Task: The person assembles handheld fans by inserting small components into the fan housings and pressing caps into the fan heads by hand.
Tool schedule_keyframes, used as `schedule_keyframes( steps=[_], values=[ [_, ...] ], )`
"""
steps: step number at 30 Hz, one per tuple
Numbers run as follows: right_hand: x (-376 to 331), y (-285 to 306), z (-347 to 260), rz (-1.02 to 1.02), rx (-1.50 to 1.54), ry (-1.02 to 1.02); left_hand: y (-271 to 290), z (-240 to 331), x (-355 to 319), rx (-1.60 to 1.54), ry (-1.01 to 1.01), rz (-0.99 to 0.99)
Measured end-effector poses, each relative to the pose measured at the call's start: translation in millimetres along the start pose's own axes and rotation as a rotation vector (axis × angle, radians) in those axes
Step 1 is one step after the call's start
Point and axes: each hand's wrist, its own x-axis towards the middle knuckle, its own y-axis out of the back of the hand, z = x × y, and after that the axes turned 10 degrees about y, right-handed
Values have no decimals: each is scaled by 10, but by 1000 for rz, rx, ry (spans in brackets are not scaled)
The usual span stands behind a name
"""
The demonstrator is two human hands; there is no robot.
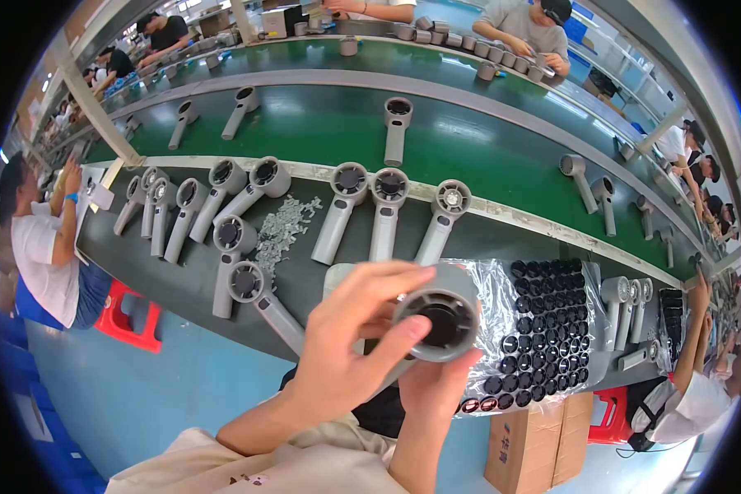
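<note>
A grey handheld fan [446, 323] is held up in front of me, its round head facing me and a black disc in the middle. My left hand [356, 325] is closed around the left side of the head, with the thumb at the rim by the disc. From below, my right hand [430, 389] grips the fan, its thumb along the lower right of the head; the fan's handle is mostly hidden. Beside my hands, a clear plastic sheet [484, 300] bears rows of round black caps [543, 342]. Another grey fan [263, 300] lies left of my left hand.
More grey fans [384, 218] lie along the bench, beside a pile of small clear pieces [285, 230]. Beyond runs a green conveyor belt [321, 123] carrying fans. A cardboard box [535, 445] stands below at right. Co-workers sit on both sides and across.
</note>
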Motion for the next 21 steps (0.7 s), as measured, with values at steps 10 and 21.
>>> schedule_keyframes(
  steps=[10, 21],
  values=[
    [-31, -128, 170, -92, 128, -227, 678, 696, -102, 355, -505, 485],
    [-105, -540, 111, -252, 168, -218, 1009, 1113, -285, 211, -710, 586]
  ],
)
